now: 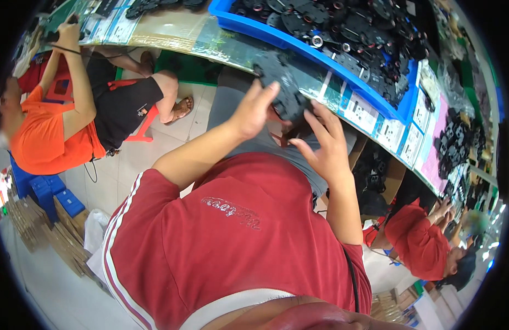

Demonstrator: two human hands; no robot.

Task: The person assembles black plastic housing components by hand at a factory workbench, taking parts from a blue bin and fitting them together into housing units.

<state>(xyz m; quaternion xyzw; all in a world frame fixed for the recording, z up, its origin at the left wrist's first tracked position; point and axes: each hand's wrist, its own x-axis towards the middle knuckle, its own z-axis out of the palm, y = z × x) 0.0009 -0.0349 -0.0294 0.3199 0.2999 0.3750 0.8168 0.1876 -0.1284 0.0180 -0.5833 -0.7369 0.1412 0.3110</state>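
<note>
A flat black plastic part [287, 91] with small raised details is held tilted over my lap, close to the table's edge. My left hand [254, 113] grips its left side, the thumb on the near edge and the other fingers partly hidden. At its lower right end my right hand [327, 144] has bent fingers against the edge, with the thumb lower down beside a dark reddish-brown piece [285, 137]. Whether that piece belongs to the part I cannot tell. Beyond my hands, a blue tray [304, 41] on the table holds many similar black parts with metal rings.
The table [180, 34] has printed sheets [389, 132] under a clear cover. Black pieces [455, 143] are heaped on a pink sheet at the right. One person in orange [43, 135] sits at the left; another in red [419, 239] works at the right. An open carton [394, 176] stands below the table.
</note>
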